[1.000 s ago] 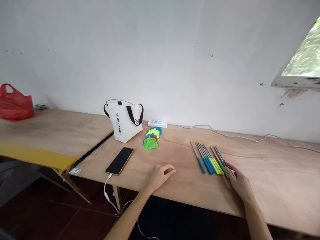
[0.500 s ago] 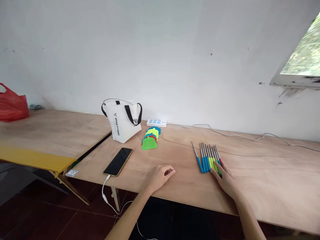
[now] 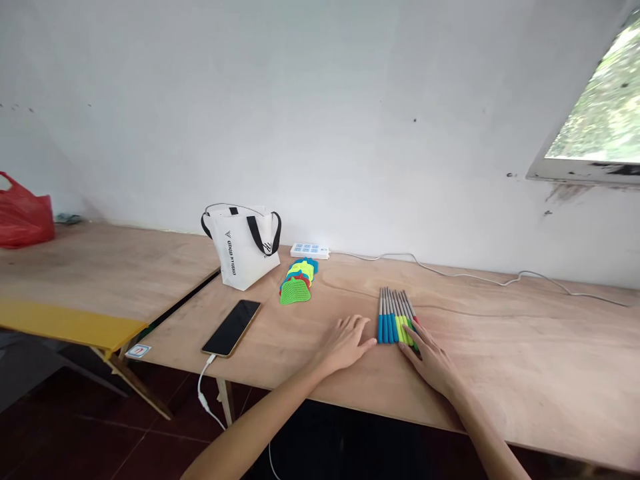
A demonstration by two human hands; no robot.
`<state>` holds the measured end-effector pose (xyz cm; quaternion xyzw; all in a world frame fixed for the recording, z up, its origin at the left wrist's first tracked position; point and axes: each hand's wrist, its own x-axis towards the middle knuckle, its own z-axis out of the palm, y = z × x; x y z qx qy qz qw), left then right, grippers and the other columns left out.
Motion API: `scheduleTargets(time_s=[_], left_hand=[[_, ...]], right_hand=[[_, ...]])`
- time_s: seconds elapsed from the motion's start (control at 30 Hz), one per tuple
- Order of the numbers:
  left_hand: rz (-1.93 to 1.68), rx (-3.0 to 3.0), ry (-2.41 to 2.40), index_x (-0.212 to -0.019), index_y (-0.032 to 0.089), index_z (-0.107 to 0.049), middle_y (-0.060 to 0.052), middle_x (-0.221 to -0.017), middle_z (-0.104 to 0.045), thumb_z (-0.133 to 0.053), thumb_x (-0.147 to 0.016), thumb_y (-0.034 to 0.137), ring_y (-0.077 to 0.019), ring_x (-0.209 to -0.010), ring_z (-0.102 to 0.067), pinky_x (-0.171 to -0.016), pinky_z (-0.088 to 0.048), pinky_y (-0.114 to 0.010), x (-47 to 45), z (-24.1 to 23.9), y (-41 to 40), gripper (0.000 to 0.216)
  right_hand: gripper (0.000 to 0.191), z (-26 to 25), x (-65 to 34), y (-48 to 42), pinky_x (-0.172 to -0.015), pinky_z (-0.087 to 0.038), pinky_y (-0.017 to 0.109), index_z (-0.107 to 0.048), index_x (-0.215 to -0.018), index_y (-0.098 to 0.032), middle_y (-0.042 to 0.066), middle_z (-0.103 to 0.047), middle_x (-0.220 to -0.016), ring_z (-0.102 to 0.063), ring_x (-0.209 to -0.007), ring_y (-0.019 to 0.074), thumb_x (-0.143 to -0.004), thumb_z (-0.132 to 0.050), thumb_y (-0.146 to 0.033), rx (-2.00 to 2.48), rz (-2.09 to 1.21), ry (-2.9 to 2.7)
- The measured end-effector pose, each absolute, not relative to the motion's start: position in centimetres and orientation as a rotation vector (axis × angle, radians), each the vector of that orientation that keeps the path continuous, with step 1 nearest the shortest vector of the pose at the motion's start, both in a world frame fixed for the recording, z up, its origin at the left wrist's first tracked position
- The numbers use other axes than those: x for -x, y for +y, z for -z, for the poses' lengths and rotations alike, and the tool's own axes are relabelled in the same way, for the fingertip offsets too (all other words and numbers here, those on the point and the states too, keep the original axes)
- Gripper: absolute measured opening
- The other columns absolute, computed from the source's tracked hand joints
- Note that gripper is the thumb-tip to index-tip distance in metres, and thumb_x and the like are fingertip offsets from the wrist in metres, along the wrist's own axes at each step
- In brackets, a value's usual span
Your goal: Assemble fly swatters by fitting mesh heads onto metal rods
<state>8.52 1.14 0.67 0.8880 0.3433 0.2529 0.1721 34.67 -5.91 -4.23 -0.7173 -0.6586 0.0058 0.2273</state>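
Resting flat on the plywood table (image 3: 530,373) just below the middle of the frame, the left hand (image 3: 345,343) lies palm down with its fingers loosely spread, the fingertips pointing toward the rods (image 3: 394,315) and stopping just short of the leftmost blue grip. The right hand (image 3: 431,361) comes in from the lower right, fingers stretched out and held together, their tips lying against the green and red grips on the right side of the row; nothing is pinched or closed in either hand.

The rods sit between the two hands, a little right of centre: a tight row of thin metal shafts lying side by side on the wood, with blue, yellow-green, green and red grips at the near end and bare metal pointing toward the wall.

Left of centre, a stack of coloured mesh heads (image 3: 296,284) lies on the table, a green one in front. Beside it stands a white tote bag (image 3: 243,247) with black straps, and a white power strip (image 3: 310,251) rests by the wall. A dark phone (image 3: 231,328) lies near the table's left corner with a cable plugged in. A red plastic bag (image 3: 23,217) sits at the far left edge of the frame.
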Motion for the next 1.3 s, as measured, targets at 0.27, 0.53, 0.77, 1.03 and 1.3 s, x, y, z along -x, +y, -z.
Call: scheduleTargets(time_s=[0.27, 0.53, 0.77, 1.03, 1.3], left_hand=[[-0.588, -2.628, 0.940, -0.153, 0.023, -0.038, -0.016, -0.161, -0.037, -0.042, -0.103, 0.058, -0.0324, -0.148, -0.035, -0.121, -0.026, -0.053, -10.7, 0.7, 4.1, 0.062], [-0.666, -2.618, 1.053, -0.154, 0.026, -0.040, -0.011, -0.159, -0.042, -0.037, -0.106, 0.050, -0.0272, -0.146, -0.040, -0.121, -0.030, -0.046, -4.2, 1.1, 7.3, 0.054], [-0.718, -2.577, 1.191, -0.150, 0.028, -0.046, -0.009, -0.159, -0.042, -0.041, -0.104, 0.040, -0.0276, -0.143, -0.045, -0.119, -0.035, -0.046, -1.6, 0.9, 8.7, 0.048], [-0.703, -2.588, 1.216, -0.150, 0.023, -0.043, -0.010, -0.159, -0.042, -0.045, -0.103, 0.039, -0.0267, -0.148, -0.038, -0.121, -0.029, -0.050, -2.1, 0.6, 8.2, 0.049], [-0.620, -2.668, 1.180, -0.153, 0.026, -0.042, -0.008, -0.163, -0.036, -0.043, -0.104, 0.047, -0.0273, -0.149, -0.037, -0.123, -0.023, -0.053, -3.0, 0.5, 8.2, 0.053]], right_hand=[[0.062, 3.4, -31.2, -3.4, -0.120, -0.035, 0.047, -0.047, -0.152, -0.024, 0.009, -0.036, -0.163, -0.032, -0.151, 0.0263, -0.101, -0.038, -0.059, 1.771, -0.005, -2.040], [0.058, 3.0, -23.3, 1.2, -0.114, -0.042, 0.047, -0.049, -0.150, -0.025, 0.010, -0.037, -0.162, -0.035, -0.149, 0.0306, -0.101, -0.043, -0.055, 1.769, 0.021, -2.053], [0.052, 2.7, -20.2, 3.5, -0.117, -0.038, 0.043, -0.047, -0.151, -0.026, 0.008, -0.043, -0.159, -0.034, -0.150, 0.0246, -0.104, -0.039, -0.047, 1.666, 0.047, -2.097], [0.048, 2.4, -21.2, 3.2, -0.118, -0.032, 0.043, -0.048, -0.149, -0.029, 0.004, -0.046, -0.157, -0.038, -0.146, 0.0211, -0.106, -0.029, -0.039, 1.715, 0.019, -2.029], [0.043, 1.3, -22.8, 4.3, -0.100, -0.041, 0.039, -0.056, -0.140, -0.025, 0.010, -0.062, -0.134, -0.053, -0.127, 0.0260, -0.101, -0.039, -0.033, 1.948, -0.053, -1.824]])
